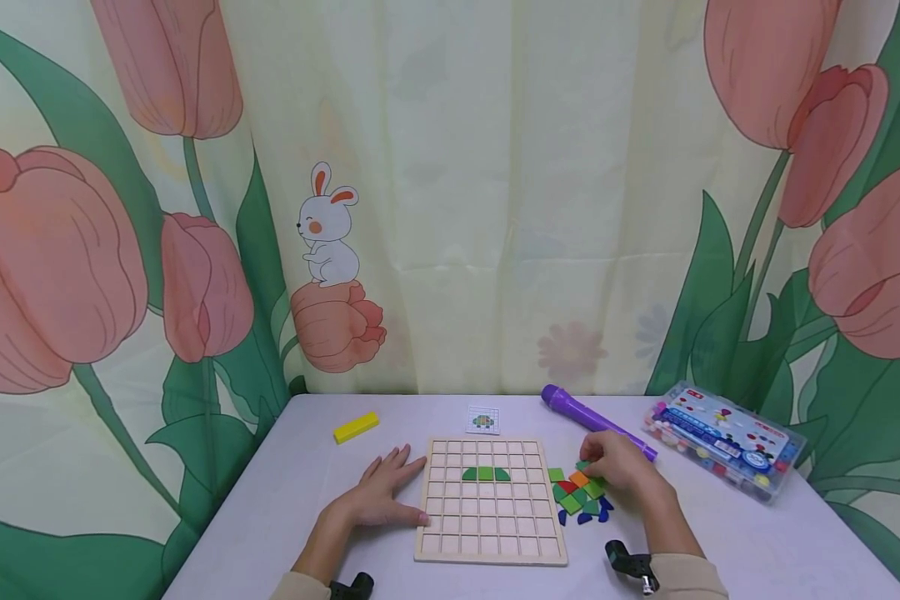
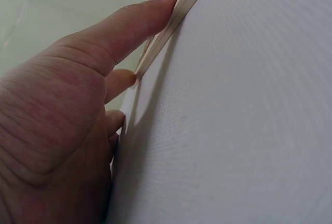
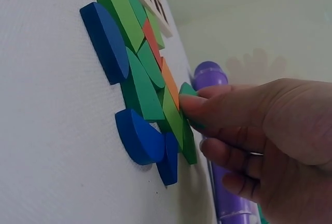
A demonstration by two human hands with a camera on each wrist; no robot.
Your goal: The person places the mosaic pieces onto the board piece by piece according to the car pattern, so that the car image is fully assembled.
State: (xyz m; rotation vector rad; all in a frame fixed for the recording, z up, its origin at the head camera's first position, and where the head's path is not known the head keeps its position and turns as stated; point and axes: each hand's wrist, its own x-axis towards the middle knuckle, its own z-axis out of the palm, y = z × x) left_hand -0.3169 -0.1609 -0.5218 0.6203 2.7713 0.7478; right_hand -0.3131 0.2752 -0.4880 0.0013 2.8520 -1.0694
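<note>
A wooden grid board [image 1: 487, 555] lies on the table, with two dark green quarter-round blocks and a light green square block [image 1: 485, 473] between them in one row. My left hand [image 1: 375, 496] rests at the board's left side, fingers spread; its thumb touches the board's edge, also in the left wrist view. To the right of the board is a pile of coloured blocks [image 1: 572, 503] in green, red, orange and blue. At the pile's far side my right hand [image 1: 621, 463] pinches a dark green block [image 3: 188, 89] between thumb and forefinger, which partly hide its shape.
A small picture card [image 1: 483, 420] lies behind the board. To its left is a yellow bar [image 1: 356, 427]. A purple microphone-shaped stick [image 1: 585, 414] lies behind my right hand. Farther right stands a clear plastic case [image 1: 727, 437] of colourful pieces. A printed curtain [image 1: 450, 208] hangs behind the table.
</note>
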